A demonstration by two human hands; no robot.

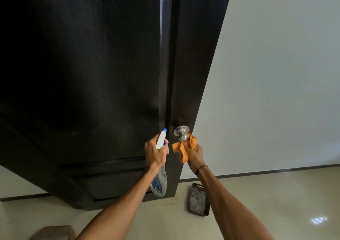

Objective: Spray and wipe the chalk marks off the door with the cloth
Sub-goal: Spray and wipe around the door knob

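Both arms extended forward; left hand curled gripping; right hand curled, pinching.

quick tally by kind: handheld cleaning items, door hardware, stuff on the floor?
Handheld cleaning items: 2, the spray bottle in the left hand and the orange cloth in the right hand
Door hardware: 1, the metal door knob
On the floor: 2, the tray and the brown item, cut off at the frame edge
Total: 5

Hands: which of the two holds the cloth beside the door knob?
The right hand grips the orange cloth at the knob; the left hand holds the spray bottle.
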